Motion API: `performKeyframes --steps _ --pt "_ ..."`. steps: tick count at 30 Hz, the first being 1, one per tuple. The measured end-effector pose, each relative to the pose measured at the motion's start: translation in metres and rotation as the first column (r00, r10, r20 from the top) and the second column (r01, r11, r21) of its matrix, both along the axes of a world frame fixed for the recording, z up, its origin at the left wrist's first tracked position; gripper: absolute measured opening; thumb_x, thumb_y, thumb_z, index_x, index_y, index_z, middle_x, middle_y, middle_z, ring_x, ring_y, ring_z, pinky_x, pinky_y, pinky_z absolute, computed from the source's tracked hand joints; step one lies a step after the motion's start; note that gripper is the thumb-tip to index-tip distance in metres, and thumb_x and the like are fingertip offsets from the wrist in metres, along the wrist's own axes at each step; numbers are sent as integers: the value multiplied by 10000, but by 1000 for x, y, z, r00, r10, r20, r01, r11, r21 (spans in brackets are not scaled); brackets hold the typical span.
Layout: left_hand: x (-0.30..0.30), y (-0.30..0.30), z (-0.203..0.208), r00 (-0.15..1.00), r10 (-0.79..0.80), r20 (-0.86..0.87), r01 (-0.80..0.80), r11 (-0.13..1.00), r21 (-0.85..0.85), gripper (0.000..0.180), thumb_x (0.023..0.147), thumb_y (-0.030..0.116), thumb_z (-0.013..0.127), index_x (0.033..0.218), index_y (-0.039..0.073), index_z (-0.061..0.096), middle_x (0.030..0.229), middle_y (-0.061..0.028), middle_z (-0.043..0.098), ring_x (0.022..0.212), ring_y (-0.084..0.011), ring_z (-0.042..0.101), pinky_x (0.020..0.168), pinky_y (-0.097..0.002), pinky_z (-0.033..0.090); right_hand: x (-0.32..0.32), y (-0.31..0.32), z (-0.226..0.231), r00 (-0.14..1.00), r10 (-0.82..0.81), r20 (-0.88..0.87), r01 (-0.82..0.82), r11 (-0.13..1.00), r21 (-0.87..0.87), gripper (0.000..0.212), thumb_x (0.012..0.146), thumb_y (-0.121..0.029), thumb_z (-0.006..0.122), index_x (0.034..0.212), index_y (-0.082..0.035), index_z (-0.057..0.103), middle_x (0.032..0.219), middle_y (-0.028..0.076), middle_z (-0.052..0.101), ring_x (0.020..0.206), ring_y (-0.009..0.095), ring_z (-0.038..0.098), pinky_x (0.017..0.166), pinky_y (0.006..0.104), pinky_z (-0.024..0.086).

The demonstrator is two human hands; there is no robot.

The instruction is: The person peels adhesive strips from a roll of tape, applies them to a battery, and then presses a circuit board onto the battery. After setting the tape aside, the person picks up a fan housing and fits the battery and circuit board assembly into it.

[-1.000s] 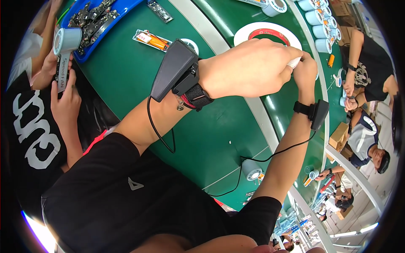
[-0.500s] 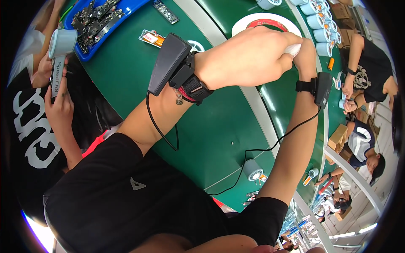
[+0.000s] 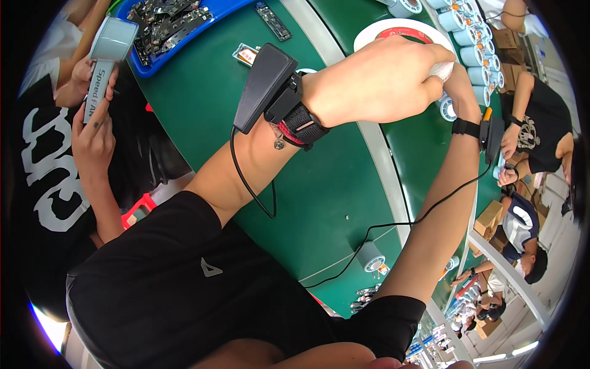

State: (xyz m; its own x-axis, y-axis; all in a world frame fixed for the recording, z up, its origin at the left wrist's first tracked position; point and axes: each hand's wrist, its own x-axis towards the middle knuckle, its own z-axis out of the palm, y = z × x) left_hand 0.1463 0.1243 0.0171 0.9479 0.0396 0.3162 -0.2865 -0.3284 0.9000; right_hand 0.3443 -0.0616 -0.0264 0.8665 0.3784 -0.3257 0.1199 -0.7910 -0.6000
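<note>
My left hand (image 3: 384, 80) is closed, its back turned up and its fingers curled over. A crumpled-looking white piece (image 3: 440, 71), thin like film or tape, shows between its thumb side and my right hand (image 3: 461, 89). Most of my right hand's fingers are hidden behind the left. Just beyond both hands lies a wide white roll (image 3: 364, 38) with a red inner ring. A light-blue fan part (image 3: 447, 108) shows below the hands, partly covered by the right wrist. Each wrist wears a strapped black device.
Rows of light-blue fan bodies (image 3: 472, 55) stand at the far right. A blue bin (image 3: 147, 69) holds dark circuit boards. One board (image 3: 272, 22) lies on the green table (image 3: 301, 203), and a fan body (image 3: 372, 257) stands nearer. A co-worker at left holds a handheld fan (image 3: 100, 80); others work at right.
The view has shifted, so most things sit further right. My hands stay together on the white piece. A light-blue fan part has come into sight below them.
</note>
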Motion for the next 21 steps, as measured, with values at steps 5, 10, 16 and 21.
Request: performKeyframes --steps 5,10,16,21 --pt "0 2 1 1000 7 15 -6 1000 -18 384 946 201 547 1267 -6 592 1064 -209 675 990 -350 657 865 -409 524 9 4 -8 962 197 189 -203 979 13 310 867 -124 676 1128 43 674 961 159 735 847 184 689 765 322 521" --pt "-2 9 -1 999 41 -30 -42 999 -28 384 960 224 547 1266 -4 597 1064 -208 674 985 -355 653 870 -409 521 -2 18 -12 881 312 356 -310 949 -66 326 858 -127 680 1146 26 675 1003 173 744 893 232 711 797 354 532" --pt "13 0 2 997 -36 70 45 990 -135 363 988 196 566 1294 0 590 1089 -124 690 907 -196 659 784 -320 526 -5 5 1 850 365 380 -463 863 205 380 805 -85 704 1175 -19 653 1110 202 705 1024 358 676 891 394 518" --pt "-5 -14 15 983 -177 -48 144 905 -400 332 986 157 584 1265 -22 599 999 -62 668 841 -134 624 744 -270 508 -140 1 57 710 13 704 -360 866 348 510 802 11 734 1285 -28 574 1241 155 598 1153 276 610 968 375 514"
